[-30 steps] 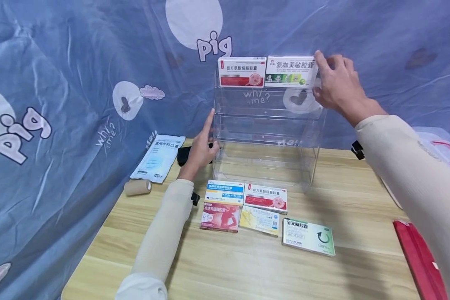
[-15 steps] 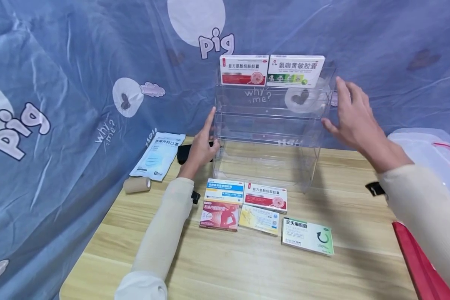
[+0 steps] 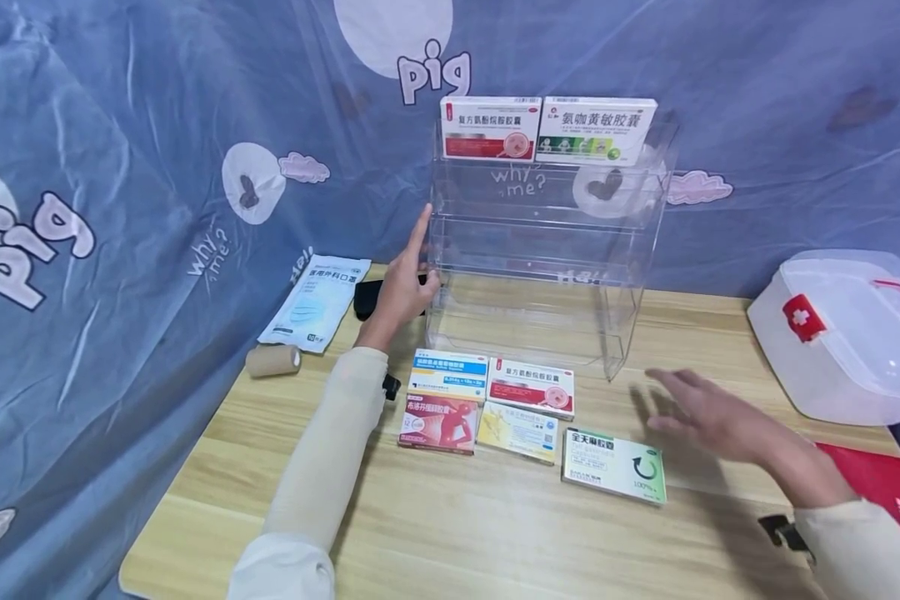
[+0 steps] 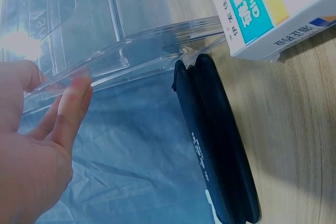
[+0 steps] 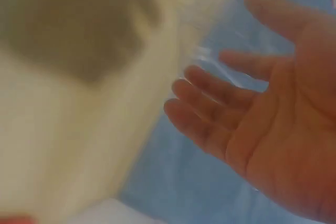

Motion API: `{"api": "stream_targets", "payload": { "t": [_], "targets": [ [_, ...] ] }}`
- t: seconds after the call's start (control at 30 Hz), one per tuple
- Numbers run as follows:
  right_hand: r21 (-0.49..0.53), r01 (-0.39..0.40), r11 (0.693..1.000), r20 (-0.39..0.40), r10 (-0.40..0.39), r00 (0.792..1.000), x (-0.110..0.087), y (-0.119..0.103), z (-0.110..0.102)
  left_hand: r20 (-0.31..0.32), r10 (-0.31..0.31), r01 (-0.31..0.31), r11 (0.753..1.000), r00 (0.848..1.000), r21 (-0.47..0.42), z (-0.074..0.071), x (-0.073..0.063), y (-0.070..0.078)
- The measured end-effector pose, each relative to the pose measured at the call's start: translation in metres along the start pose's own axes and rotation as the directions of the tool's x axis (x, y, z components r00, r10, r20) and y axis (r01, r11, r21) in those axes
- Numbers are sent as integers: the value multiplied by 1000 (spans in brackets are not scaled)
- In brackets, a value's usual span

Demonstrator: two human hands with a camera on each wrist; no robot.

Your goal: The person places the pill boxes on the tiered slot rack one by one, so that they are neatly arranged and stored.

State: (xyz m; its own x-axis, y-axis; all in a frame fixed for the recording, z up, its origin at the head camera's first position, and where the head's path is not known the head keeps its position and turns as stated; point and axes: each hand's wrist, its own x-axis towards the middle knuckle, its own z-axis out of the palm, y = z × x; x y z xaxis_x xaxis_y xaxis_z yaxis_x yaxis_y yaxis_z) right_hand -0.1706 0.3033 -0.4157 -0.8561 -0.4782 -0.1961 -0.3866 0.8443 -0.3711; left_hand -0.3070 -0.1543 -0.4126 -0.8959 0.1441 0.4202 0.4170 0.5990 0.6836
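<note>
A clear stepped display rack (image 3: 525,321) stands on the table. On its top tier sit a red-and-white medicine box (image 3: 490,128) and a white-and-green medicine box (image 3: 597,132), side by side. My left hand (image 3: 403,287) rests against the rack's left side, index finger straight up along it; in the left wrist view the fingertips are at the panel's edge. My right hand (image 3: 708,412) is over the table right of the rack, holding nothing, fingers extended; the right wrist view shows its bare palm (image 5: 283,124). Nearest to it lies a green-and-white medicine box (image 3: 613,467).
Before the rack lie a blue-and-white box (image 3: 448,374), another red-and-white box (image 3: 531,387), a pink box (image 3: 438,423) and a yellow box (image 3: 517,431). Left are a mask packet (image 3: 317,304), a tan roll (image 3: 272,362) and a black zip case (image 4: 215,140). A first-aid box (image 3: 832,358) stands right.
My right hand has let go of the white-and-green box on the top tier and moved down and right to above the table. My left hand stays at the rack's side.
</note>
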Motion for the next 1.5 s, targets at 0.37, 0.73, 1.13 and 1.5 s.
{"api": "stream_targets", "payload": {
  "t": [0.37, 0.73, 1.13, 1.5],
  "targets": [
    [69, 45, 997, -110, -37, 993, -36, -5, 60, -1, 6, -6, 1000, 1000, 0, 4, 1, -1],
    [51, 28, 998, -250, -14, 968, -46, -9, 89, 4, -26, 26, 1000, 1000, 6, 2, -1, 1],
    [228, -115, 967, -89, 138, 986, -42, -21, 72, -5, -22, 22, 1000, 1000, 0, 4, -1, -2],
    [248, 16, 969, -329, 69, 942, -39, -18, 56, -15, -11, 11, 1000, 1000, 12, 3, -1, 2]
  ]
}}
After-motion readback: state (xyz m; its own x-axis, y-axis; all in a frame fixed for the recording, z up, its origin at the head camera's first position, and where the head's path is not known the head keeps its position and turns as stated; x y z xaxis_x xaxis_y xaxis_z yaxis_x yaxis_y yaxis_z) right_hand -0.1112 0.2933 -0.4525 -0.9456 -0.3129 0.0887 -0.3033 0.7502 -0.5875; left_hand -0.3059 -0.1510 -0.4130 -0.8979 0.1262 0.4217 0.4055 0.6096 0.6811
